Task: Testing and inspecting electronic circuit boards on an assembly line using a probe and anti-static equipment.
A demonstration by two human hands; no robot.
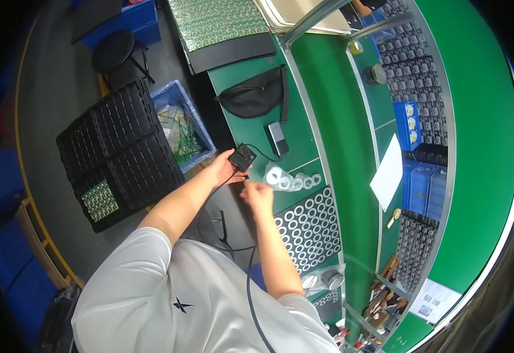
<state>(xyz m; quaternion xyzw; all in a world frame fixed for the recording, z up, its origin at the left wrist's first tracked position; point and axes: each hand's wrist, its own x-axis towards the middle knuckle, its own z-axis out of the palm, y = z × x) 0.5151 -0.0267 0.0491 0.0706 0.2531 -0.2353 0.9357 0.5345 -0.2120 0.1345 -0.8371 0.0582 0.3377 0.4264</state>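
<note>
My left hand (224,169) holds a small black boxy device (243,157) near the edge of the green workbench. A thin black cable runs from the device. Just below and to the right, my right hand (259,197) is closed, its fingers curled close to the left one. Whatever it may hold is hidden. Beyond the hands, white rings in clear plastic wrap (289,179) lie on the bench. A black sheet with rows of white rings (309,229) lies right of my right forearm. A silver-and-black rectangular gadget (277,139) rests farther up the bench.
A blue bin (209,143) with green scraps stands left of my hands, beside black slotted trays (113,132) holding one green circuit board panel (100,201). A black pouch (256,94) lies on the bench. Metal shelf posts (310,112) rise at right. A black stool (114,50) stands far left.
</note>
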